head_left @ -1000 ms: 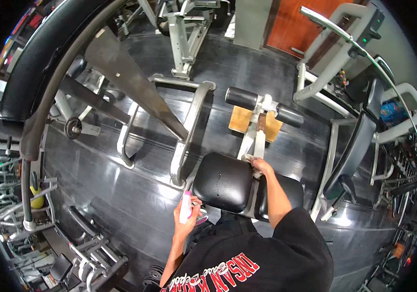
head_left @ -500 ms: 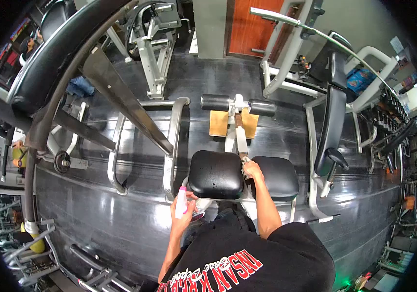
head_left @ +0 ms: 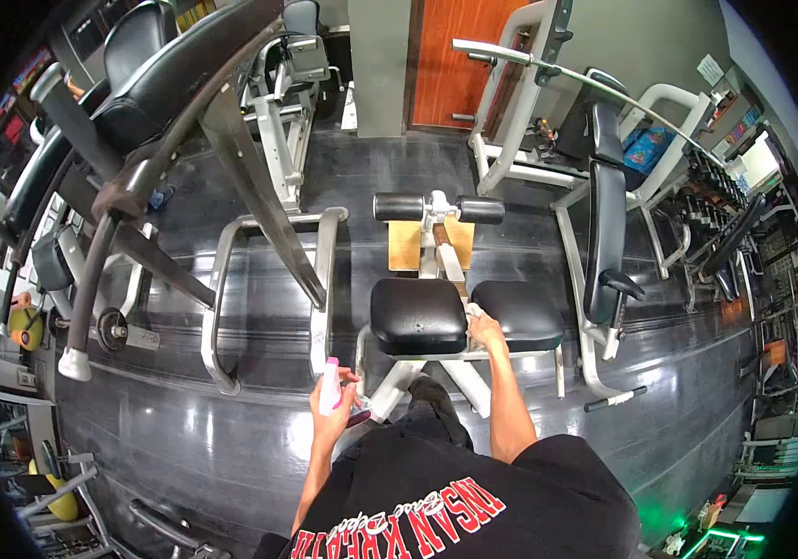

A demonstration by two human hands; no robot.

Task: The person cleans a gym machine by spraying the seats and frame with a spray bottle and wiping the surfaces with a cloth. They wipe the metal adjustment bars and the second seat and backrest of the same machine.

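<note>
My left hand is wrapped round a white bottle with pink parts, held upright left of the bench. Close by that hand, a small dark object shows below the fingers. Between the two black seat pads, the left one and the right one, my right hand is closed on a pale cloth, mostly hidden by the fingers. The cloth lies right at the inner pad edges, over the bench's white frame.
Beyond the pads are black foam rollers and a wooden footplate. A metal machine frame stands at left, with a thick bar nearer me. On the right is an upright black bench under a barbell.
The view has shifted, showing more floor below the pads. My left hand with the bottle is farther from the left pad; my right hand stays between the pads with the cloth.
</note>
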